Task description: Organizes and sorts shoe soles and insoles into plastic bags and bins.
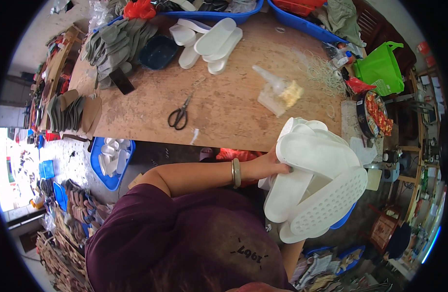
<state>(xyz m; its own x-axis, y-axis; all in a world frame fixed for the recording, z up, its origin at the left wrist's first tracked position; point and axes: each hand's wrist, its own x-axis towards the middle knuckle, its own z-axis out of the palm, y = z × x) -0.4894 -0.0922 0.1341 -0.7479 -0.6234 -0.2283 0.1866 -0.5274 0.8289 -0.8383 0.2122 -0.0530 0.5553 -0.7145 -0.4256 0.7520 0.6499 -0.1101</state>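
While left hand [268, 167] clamps a bundle of white soles [314, 155], thumb outside, right hand is hidden, grip can't be told. Scissors [179, 118] lie on table [224, 112].

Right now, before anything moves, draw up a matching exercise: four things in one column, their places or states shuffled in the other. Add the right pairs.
Column one
1. Scissors
2. White soles
3. Shopping bag
4. Phone

Column two
A. Bright green, toward the picture's upper right
B. Next to the pile of grey insoles
C. Gripped in a bunch by the left hand
D. Black-handled, lying on the wooden table

Right pairs: 1-D, 2-C, 3-A, 4-B
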